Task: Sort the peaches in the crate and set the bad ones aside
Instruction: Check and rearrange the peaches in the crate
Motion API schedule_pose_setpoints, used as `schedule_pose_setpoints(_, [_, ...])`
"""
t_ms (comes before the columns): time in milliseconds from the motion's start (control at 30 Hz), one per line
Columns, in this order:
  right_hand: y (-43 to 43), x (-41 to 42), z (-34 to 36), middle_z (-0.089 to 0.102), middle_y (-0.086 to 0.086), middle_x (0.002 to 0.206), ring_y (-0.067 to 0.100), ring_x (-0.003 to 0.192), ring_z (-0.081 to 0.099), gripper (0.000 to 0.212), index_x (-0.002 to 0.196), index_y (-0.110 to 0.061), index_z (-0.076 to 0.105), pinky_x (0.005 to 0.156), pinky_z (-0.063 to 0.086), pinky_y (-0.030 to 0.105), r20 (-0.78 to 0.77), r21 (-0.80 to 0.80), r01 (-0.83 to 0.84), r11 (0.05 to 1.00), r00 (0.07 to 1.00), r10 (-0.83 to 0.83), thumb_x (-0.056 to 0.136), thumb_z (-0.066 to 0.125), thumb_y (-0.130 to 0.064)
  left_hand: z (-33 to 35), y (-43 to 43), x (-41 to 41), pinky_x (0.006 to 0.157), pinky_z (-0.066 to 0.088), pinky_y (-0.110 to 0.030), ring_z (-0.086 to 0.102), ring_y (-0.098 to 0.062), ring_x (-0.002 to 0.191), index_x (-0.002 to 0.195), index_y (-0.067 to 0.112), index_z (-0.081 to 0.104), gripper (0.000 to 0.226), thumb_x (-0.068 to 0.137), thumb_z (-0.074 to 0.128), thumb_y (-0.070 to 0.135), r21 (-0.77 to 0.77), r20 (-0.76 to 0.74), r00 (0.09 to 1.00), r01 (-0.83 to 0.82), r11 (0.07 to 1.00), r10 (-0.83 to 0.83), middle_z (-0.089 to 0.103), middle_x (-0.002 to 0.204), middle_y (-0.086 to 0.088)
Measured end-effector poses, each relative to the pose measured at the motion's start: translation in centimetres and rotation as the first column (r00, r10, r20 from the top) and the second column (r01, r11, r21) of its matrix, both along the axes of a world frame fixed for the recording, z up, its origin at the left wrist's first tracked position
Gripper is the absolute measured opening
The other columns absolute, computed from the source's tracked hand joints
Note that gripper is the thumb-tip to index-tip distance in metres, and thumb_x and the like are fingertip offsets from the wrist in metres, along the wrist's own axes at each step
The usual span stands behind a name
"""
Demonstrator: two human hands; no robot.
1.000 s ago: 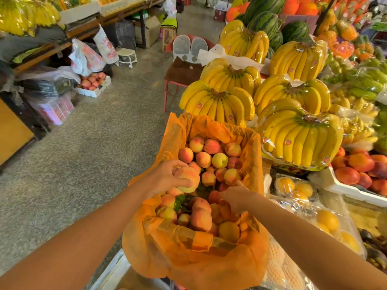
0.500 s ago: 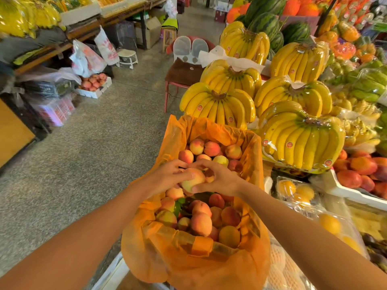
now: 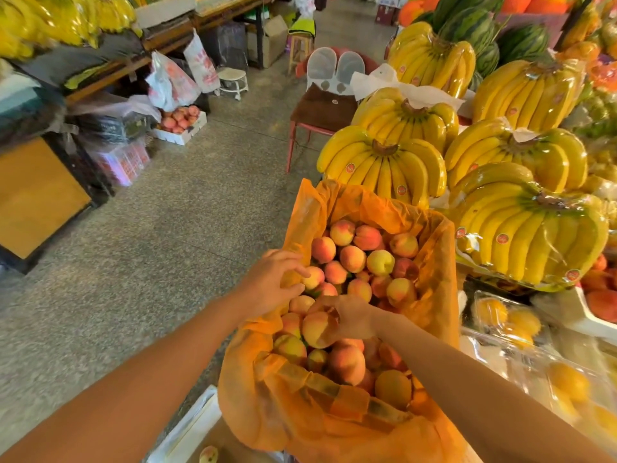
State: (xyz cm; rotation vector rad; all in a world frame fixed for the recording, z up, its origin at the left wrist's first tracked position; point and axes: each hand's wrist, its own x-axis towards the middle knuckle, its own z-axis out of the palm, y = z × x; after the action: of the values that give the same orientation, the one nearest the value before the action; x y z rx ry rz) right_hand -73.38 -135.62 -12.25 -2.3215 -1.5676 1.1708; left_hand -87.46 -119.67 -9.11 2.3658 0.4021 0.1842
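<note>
Grips a yellow-pink peach (image 3: 317, 330) in the right hand (image 3: 354, 317), fingers (image 3: 325, 308) curled round it, just above the heap near the middle of the crate (image 3: 440, 262). Has the left hand (image 3: 267, 285) at the crate's left wall, fingers (image 3: 295, 289) half curled about a small peach (image 3: 312, 277), tips touching it; cannot tell whether truly held. All through the crate, peaches (image 3: 354, 259) heaped pink, red and yellow inside an orange liner (image 3: 300, 412). Liner folded inward over the near rim, hiding fruit beneath; right forearm across the near right corner, covering more. Crowding the far right side just beside the crate, wrapped banana bunches (image 3: 384, 168), a larger bunch (image 3: 534, 235) to the right, and striped watermelons (image 3: 467, 21) farther back. At the right, close to the forearm, clear packs of yellow fruit (image 3: 500, 319) and a white tray of red-orange fruit (image 3: 601, 302). Beyond the bananas, a red-legged chair (image 3: 320, 105) with a brown seat. Left of the crate, speckled floor (image 3: 167, 245); on it, far left, a white box of red fruit (image 3: 180, 121), with printed plastic bags (image 3: 170, 81) hanging above, under a long bench (image 3: 100, 78) carrying more bananas. At the near edge, below the liner, a lone peach (image 3: 208, 455) lying apart in a pale box.
</note>
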Motion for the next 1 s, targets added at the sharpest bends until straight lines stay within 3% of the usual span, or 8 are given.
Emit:
schedule_pose_setpoints(100, [0.1, 0.3, 0.3, 0.053, -0.004, 0.097, 0.016, 0.092, 0.05, 0.065, 0.137, -0.027, 0.042, 0.063, 0.035, 0.02, -0.06, -0.058, -0.009, 0.998, 0.998, 0.005, 0.081, 0.075, -0.032, 0.1, 0.2, 0.5, 0.101, 0.023, -0.022, 0.039, -0.017, 0.126, 0.105, 0.022, 0.069, 0.02, 0.085, 0.069, 0.021, 0.0, 0.006, 1.0, -0.02, 1.0, 0.02, 0.055, 0.129, 0.0])
schedule_pose_setpoints(233, [-0.2, 1.3, 0.9, 0.056, 0.001, 0.122, 0.019, 0.107, 0.055, 0.061, 0.138, -0.025, 0.044, 0.087, 0.047, 0.03, -0.142, -0.029, 0.034, 0.999, 0.989, -0.038, 0.084, 0.071, -0.035, 0.7, 0.4, 2.2, 0.101, 0.035, -0.034, 0.046, -0.017, 0.116, 0.099, 0.026, 0.07, 0.017, 0.082, 0.07, 0.021, 0.073, 0.038, 0.999, -0.022, 0.997, 0.019, 0.064, 0.112, 0.003])
schedule_pose_setpoints(333, [-1.1, 3.4, 1.6, 0.061, 0.0, 0.123, 0.015, 0.11, 0.057, 0.048, 0.128, -0.019, 0.056, 0.096, 0.047, 0.031, -0.173, 0.074, 0.145, 0.987, 0.976, -0.131, 0.085, 0.071, -0.035, 1.2, 0.0, 4.3, 0.094, 0.036, -0.028, 0.047, -0.014, 0.111, 0.098, 0.025, 0.069, 0.016, 0.083, 0.068, 0.02, 0.123, 0.059, 0.998, 0.0, 0.992, -0.007, 0.065, 0.105, 0.005])
schedule_pose_setpoints(467, [-2.7, 8.1, 2.1, 0.065, 0.002, 0.111, 0.016, 0.098, 0.063, 0.04, 0.117, -0.015, 0.063, 0.09, 0.05, 0.039, -0.066, 0.281, 0.354, 0.892, 0.934, -0.35, 0.083, 0.074, -0.033, 0.5, -0.9, 8.1, 0.085, 0.041, -0.028, 0.05, -0.015, 0.104, 0.1, 0.024, 0.067, 0.017, 0.084, 0.066, 0.021, 0.141, 0.046, 0.999, 0.006, 0.99, -0.013, 0.064, 0.098, 0.003])
schedule_pose_setpoints(567, [-3.0, 11.3, 1.8, 0.063, 0.005, 0.116, 0.021, 0.102, 0.061, 0.049, 0.123, -0.014, 0.057, 0.084, 0.049, 0.037, 0.131, 0.336, 0.366, 0.868, 0.894, -0.428, 0.081, 0.075, -0.033, -1.0, -1.3, 11.6, 0.086, 0.042, -0.033, 0.053, -0.021, 0.103, 0.105, 0.023, 0.065, 0.021, 0.084, 0.064, 0.021, 0.173, -0.031, 0.999, 0.025, 0.985, -0.02, 0.063, 0.102, -0.003])
schedule_pose_setpoints(667, [-2.1, 13.1, 0.4, 0.059, 0.009, 0.119, 0.03, 0.111, 0.056, 0.061, 0.132, -0.018, 0.048, 0.083, 0.046, 0.037, 0.297, 0.278, 0.299, 0.913, 0.877, -0.378, 0.08, 0.073, -0.036, -3.2, -1.2, 14.7, 0.094, 0.04, -0.038, 0.051, -0.028, 0.11, 0.113, 0.016, 0.06, 0.03, 0.083, 0.062, 0.02, 0.248, -0.134, 0.991, 0.053, 0.967, -0.02, 0.057, 0.112, -0.009])
schedule_pose_setpoints(800, [-0.5, 13.8, -1.3, 0.052, 0.007, 0.124, 0.029, 0.116, 0.051, 0.068, 0.134, -0.022, 0.047, 0.089, 0.044, 0.038, 0.395, 0.215, 0.228, 0.95, 0.869, -0.298, 0.075, 0.077, -0.04, -5.9, -0.9, 17.2, 0.097, 0.039, -0.038, 0.047, -0.029, 0.113, 0.115, 0.013, 0.054, 0.035, 0.083, 0.064, 0.021, 0.36, -0.299, 0.954, 0.081, 0.929, 0.033, 0.049, 0.116, -0.009])
schedule_pose_setpoints(1000, [0.0, 15.1, -1.9, 0.052, 0.005, 0.128, 0.029, 0.119, 0.047, 0.068, 0.128, -0.024, 0.054, 0.092, 0.042, 0.036, 0.359, 0.157, 0.208, 0.966, 0.899, -0.252, 0.069, 0.082, -0.04, -7.4, -0.4, 18.4, 0.101, 0.039, -0.039, 0.043, -0.031, 0.119, 0.125, 0.014, 0.049, 0.046, 0.085, 0.067, 0.026, 0.387, -0.424, 0.894, 0.034, 0.921, 0.145, 0.046, 0.126, -0.01])
